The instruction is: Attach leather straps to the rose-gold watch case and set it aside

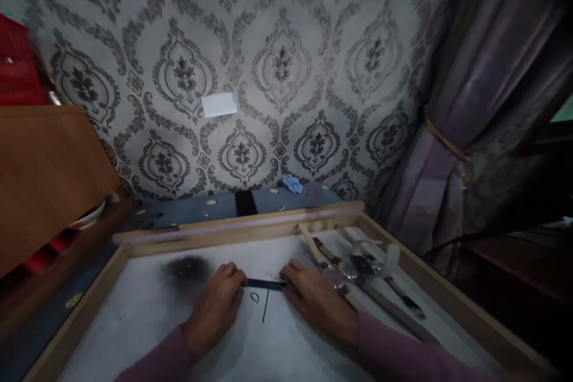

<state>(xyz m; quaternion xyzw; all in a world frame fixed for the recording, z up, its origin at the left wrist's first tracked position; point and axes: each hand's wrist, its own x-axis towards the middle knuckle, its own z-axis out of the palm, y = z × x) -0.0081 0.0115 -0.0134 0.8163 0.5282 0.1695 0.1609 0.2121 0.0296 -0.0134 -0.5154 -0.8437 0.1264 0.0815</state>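
Note:
A narrow dark strap (265,284) stretches between my two hands, low over a white surface (147,322) with a wooden rim. My left hand (219,298) is closed on its left end. Its right end goes into the closed fingers of my right hand (316,301). A thin, pale, pointed piece (274,276) shows by the right fingertips; I cannot make out its kind. Just below the strap are a small dark loop (255,297) and a thin dark line (265,305). Several wristwatches (333,276) with pale, brown and dark straps lie right of my right hand.
The tray's wooden rim (242,228) runs around the work surface. A dark round patch (185,268) is at the left. Behind are a crumpled blue cloth (292,184) and a patterned wall. A wooden cabinet (49,173) stands left; a tied curtain (430,191) hangs right.

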